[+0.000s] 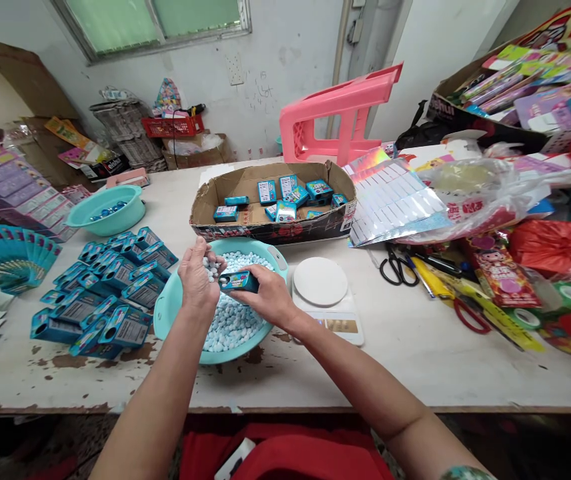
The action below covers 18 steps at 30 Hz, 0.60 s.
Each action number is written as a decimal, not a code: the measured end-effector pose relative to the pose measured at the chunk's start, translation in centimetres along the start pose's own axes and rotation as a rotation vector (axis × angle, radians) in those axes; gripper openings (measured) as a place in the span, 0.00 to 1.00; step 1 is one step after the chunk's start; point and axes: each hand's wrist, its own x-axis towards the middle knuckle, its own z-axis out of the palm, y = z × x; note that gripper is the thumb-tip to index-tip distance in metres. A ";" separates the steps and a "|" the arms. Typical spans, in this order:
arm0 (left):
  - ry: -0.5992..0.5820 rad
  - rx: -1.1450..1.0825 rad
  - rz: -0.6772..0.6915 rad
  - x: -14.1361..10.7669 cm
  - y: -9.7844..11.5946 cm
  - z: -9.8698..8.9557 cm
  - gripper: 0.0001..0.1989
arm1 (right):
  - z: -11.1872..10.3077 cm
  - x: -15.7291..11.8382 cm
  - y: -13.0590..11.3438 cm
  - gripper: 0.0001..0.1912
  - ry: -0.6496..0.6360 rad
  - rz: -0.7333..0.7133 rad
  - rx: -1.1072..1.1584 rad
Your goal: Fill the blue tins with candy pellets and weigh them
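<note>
Large basin (166, 308): holds a bed of loose candies (235, 323), near the front edge; could tip if a forearm leaned on its rim. Judged unlikely, but the biggest spill.
Grouped boxes (115, 273): blue, packed close together left of the basin, several with dark openings showing; a sweep of the left elbow could topple the outer ones.
Scale (323, 283): just beside the right wrist; a knock there might shift it.
Box in hand (238, 281): over the basin, tilted, dark hole at the end nearest the left hand; right hand (271, 293) has its fingers gripping it. Too hard a squeeze could crease the card.
Candies (210, 268): left hand (198, 280), fingers curled round a handful beside the box; a loose curl or poor line-up with the hole could drop some, most likely back into the basin.
Wall (290, 67): pale, marked with scribbles; window (165, 17) at upper left.
Worktop (415, 367): white, paint worn to brown in patches, mostly near the front.
Stool (338, 110): pink, tipped over, at the back.
Carton (265, 232): behind the basin, more blue boxes lying inside.
Small basin (133, 217): back left, shiny blue pieces inside; kind not clear.
Black scissors (399, 263): right of the scale.
</note>
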 end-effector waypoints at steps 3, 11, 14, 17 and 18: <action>-0.004 0.003 0.020 -0.2 0.0 0.2 0.16 | 0.1 0.0 0.1 0.19 -0.003 -0.004 0.007; -0.049 0.011 0.007 0.2 -0.5 0.0 0.17 | 0.4 -0.2 0.3 0.19 0.001 -0.006 0.000; -0.068 0.001 -0.017 0.4 -0.2 -0.2 0.18 | 0.2 -0.2 0.1 0.18 -0.005 -0.011 0.003; -0.078 -0.009 -0.027 0.3 0.1 -0.2 0.19 | 0.0 -0.1 -0.1 0.18 -0.004 -0.005 -0.005; -0.080 -0.010 -0.021 0.2 0.1 -0.2 0.19 | 0.0 0.0 -0.2 0.18 0.003 -0.008 -0.011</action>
